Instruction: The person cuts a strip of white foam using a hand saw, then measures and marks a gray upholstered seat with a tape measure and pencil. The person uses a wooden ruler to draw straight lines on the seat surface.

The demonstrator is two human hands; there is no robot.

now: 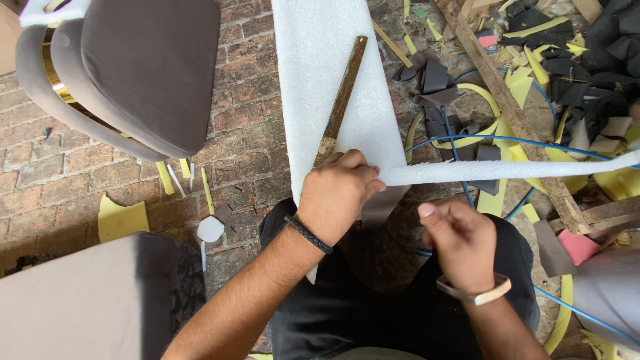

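in the head view, the left hand (339,193) is closed on the near end of a wide white foam sheet (313,60), and its fingers pinch the place where a narrow white foam strip (507,171) leaves the sheet. the strip goes from this hand to the right edge of the picture, almost level, and it passes over a blue hose (493,139) and a rough wooden plank (497,87). a long rusty metal ruler (343,93) lies on the foam sheet at a slant, and its lower end is just at the knuckles of the left hand. the right hand (457,243) is below the strip, apart from it, with fingers curled loosely and the thumb up; i cannot tell if it holds something. the left wrist has a dark braided bracelet (308,234), the right wrist a pale band (475,292). the foam sheet lies on a brick floor (240,120). a grey chair (133,67) stands at upper left, and yellow foam scraps (122,219) and dark fabric pieces (437,80) are spread around.
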